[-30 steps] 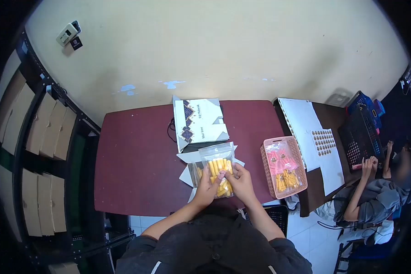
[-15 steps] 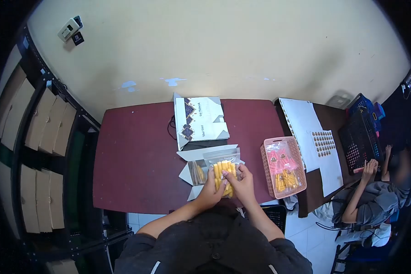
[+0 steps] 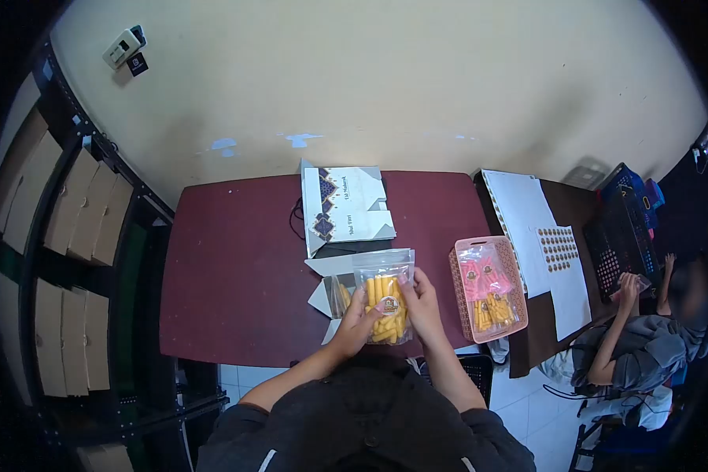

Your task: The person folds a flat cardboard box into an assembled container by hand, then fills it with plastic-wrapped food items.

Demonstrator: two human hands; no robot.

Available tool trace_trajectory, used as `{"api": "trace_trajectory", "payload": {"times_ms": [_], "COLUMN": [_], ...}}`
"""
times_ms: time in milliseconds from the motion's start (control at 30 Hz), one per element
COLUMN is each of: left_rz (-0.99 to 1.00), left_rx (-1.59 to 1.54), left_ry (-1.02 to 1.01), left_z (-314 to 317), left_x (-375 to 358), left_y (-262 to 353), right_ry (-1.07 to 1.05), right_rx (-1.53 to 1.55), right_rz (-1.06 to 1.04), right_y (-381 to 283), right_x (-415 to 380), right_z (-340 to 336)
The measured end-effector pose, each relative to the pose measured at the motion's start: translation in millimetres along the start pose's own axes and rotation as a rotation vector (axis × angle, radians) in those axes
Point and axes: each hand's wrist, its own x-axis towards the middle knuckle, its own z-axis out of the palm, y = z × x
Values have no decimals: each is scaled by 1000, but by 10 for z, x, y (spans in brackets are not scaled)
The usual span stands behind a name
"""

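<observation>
A clear zip pouch of yellow sticks (image 3: 385, 293) with a round label is held upright between my hands. My left hand (image 3: 356, 324) grips its left side, the thumb near the label. My right hand (image 3: 422, 309) holds the right edge. Behind the pouch lies an open grey-white box (image 3: 320, 300) with another pouch of yellow sticks partly showing inside. Beyond it, flat boxes with a blue pattern and printed text (image 3: 350, 204) are stacked on the dark red table (image 3: 236, 267).
A pink basket (image 3: 455, 295) with pink and yellow pouches stands at right. Further right are sticker sheets (image 3: 557, 248), a black crate (image 3: 617, 244) and a seated person (image 3: 645, 346) holding something clear. Shelves with cardboard boxes (image 3: 71, 200) stand at left.
My fingers have moved apart to the pouch's sides, uncovering its label. The pouch has shifted slightly up. The other person's hands now hold something clear.
</observation>
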Motion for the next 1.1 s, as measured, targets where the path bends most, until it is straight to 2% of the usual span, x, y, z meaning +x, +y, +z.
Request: {"api": "trace_trajectory", "payload": {"times_ms": [233,300,367,433,500,633,733,800,900,933,967,1033,1067,1100], "left_rz": [-120,-73,-27,44,58,108,50,136,60,145,144,301,362,345], "left_rx": [-49,43,134,-39,-49,8,146,261,182,137,136,471,505,565], "left_ry": [-90,-68,-44,37,96,82,11,-58,-45,50,50,201,182,65], "left_z": [-48,-91,-143,-186,-216,-274,-409,-481,-508,-460,-474,-512,-444,-423], "left_x": [14,47,109,203,277,356,377,400,384,407,413,400,376,348], "left_y": [-2,21,32,55,115,205,195,226,372,455,485,528,533,543], "right_ry": [74,87,30,17,-29,-53,-104,-166,-256,-182,-108,-25,25,77], "right_rx": [44,76,-51,-58,-203,-330,-343,-404,-493,-538,-582,-536,-558,-581], "right_rz": [-41,-71,-88,-75,-107,-342,-304,-348,-425,-477,-530,-569,-600,-632], "right_y": [3,5,-41,-66,-55,-82,-69,-142,-235,-237,-238,-242,-243,-244], "right_x": [108,109,91,71,56,39,70,65,83,90,97,97,94,93], "right_z": [-44,-35,-36,7,34,44,-48,-100,-131,-160,-174,-152,-133,-114]}}
